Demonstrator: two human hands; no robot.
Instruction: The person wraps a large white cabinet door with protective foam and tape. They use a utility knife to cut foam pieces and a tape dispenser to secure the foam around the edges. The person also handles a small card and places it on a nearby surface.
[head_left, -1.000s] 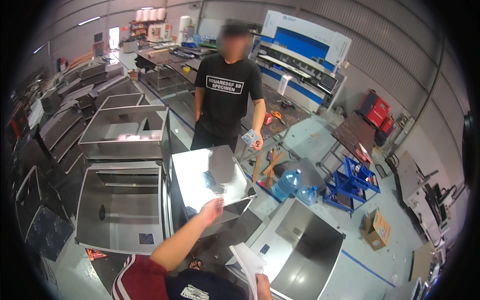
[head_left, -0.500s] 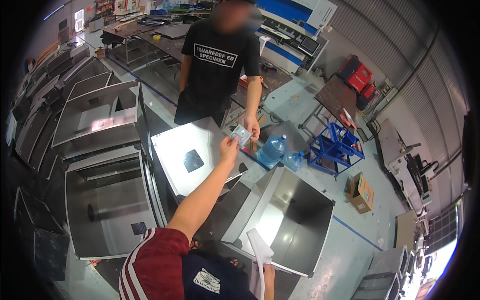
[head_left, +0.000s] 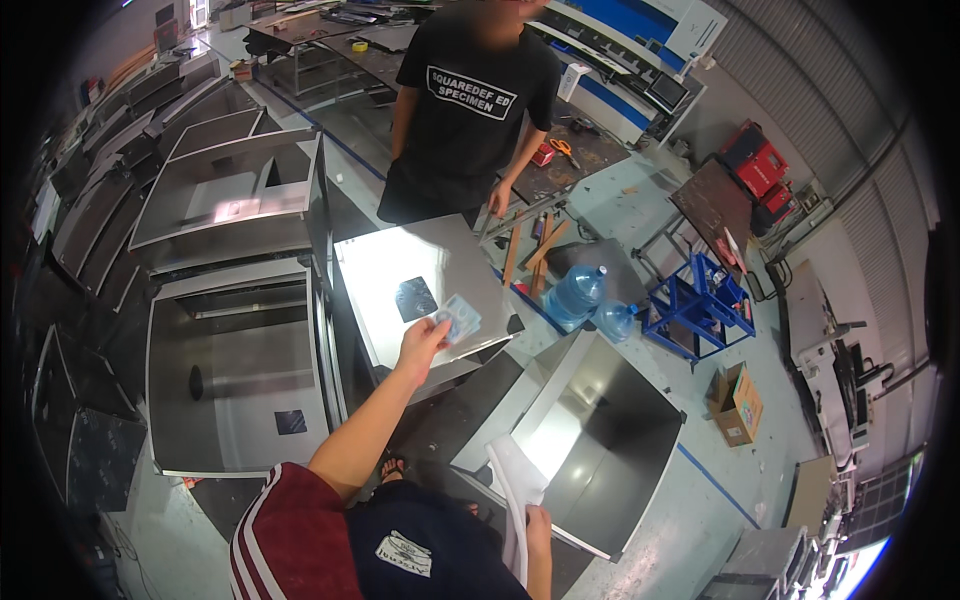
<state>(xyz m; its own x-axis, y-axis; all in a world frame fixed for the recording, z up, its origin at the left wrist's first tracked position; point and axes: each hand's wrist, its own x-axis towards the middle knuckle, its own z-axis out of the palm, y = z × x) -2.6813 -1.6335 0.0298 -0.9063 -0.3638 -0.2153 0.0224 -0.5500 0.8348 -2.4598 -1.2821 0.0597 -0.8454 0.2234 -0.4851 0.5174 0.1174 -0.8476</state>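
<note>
My left hand is closed on a few bluish banknotes, pinched between thumb and fingers. They are over a metal cabinet box with a dark square patch on top. Low in the picture, my right hand grips a white flexible sheet, paper or cloth I cannot tell, which hangs bent beside an open metal box. Across from me stands a person in a black T-shirt. That person's hanging hand is apart from the banknotes.
Open metal cabinets stand in rows on my left. Past the near box are large blue water bottles, wooden strips, a blue tool cart and a cardboard box. A dark worktable stands behind the person.
The banknotes were between my left hand and the other person's hand. That person's hand has let go and dropped back; my left hand has drawn the notes nearer.
</note>
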